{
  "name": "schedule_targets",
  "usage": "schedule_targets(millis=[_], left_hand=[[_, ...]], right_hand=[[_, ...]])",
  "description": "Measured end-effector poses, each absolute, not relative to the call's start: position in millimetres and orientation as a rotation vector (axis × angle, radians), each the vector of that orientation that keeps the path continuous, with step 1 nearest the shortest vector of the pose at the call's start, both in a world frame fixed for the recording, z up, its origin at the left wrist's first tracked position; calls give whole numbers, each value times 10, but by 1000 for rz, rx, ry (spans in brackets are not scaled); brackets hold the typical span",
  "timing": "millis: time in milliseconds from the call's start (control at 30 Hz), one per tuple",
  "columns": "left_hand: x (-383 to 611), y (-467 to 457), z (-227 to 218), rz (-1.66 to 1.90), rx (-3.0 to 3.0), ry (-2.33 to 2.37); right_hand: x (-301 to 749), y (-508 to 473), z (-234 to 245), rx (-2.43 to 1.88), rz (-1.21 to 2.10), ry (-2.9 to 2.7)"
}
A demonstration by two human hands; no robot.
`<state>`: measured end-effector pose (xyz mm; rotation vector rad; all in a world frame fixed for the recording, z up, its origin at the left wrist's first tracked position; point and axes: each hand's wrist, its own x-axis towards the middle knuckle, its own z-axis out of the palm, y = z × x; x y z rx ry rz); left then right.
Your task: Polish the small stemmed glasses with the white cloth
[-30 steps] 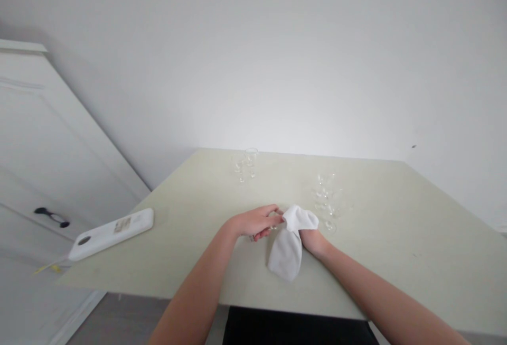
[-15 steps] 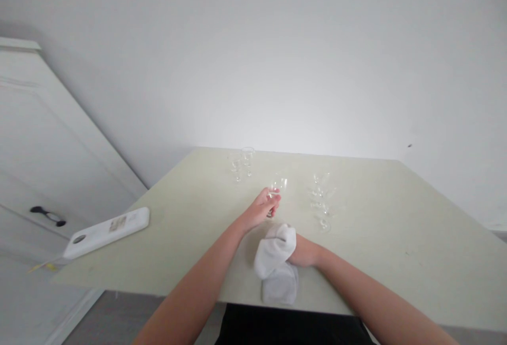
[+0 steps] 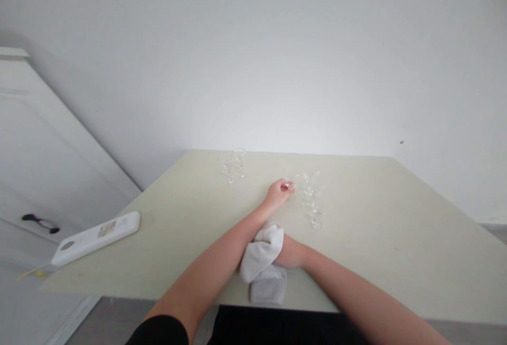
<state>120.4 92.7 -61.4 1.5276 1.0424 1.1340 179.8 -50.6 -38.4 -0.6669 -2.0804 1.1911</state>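
Note:
Reaching out over the table, my left hand has its fingers closed around a clear stemmed glass, beside a group of several clear stemmed glasses on the right. Nearer to me, my right hand grips a white cloth, which covers most of its fingers. The cloth is bunched at the top, and its lower end lies on the table near the front edge. My left forearm passes just beside the cloth. Two more stemmed glasses stand upright at the back left.
A long white device or case with a round dark spot and a label lies at the left edge of the pale table. Beyond it stands a white cabinet with a dark handle. A plain wall rises behind the table.
My left hand has carried the glass to the right, up to the group of glasses. My right hand keeps the cloth in nearly the same place. The view has shifted slightly.

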Motion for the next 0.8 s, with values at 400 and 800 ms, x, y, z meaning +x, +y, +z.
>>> schedule_targets(millis=[400, 800], left_hand=[[1336, 1025, -660, 1178, 1571, 1007], [625, 701, -422, 1633, 1678, 1201]], right_hand=[[1844, -452, -492, -591, 1123, -2178], [1851, -453, -367, -517, 1285, -2175]])
